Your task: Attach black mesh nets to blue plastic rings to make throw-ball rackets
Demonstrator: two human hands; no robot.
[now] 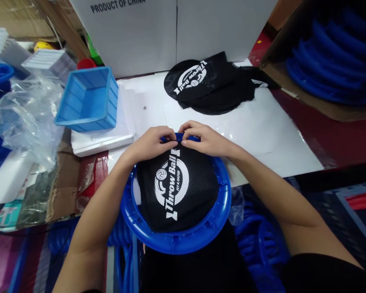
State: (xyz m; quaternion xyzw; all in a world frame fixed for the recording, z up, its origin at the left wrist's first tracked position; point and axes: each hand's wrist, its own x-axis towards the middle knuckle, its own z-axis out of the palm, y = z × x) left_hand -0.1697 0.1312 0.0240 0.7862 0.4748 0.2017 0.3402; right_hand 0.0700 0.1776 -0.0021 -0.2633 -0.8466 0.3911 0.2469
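Left hand (pixel 159 141) and right hand (pixel 203 138), nearly closed, pinch black mesh (pixel 199 193); both sit at the far edge of the blue ring (pixel 173 243).

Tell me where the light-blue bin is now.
In the head view, the light-blue bin is at upper left, just right of the plastic bag and beyond the left hand.

The left forearm (pixel 102 195), bare, slants in from between seven and eight o'clock; the right forearm (pixel 274 179), also bare, reaches in from four o'clock; the left hand (pixel 158 141) points bent fingers toward three o'clock, thumb below, tips pinched close; the right hand (pixel 203 137) mirrors it toward nine o'clock; their fingertips sit just beside each other.
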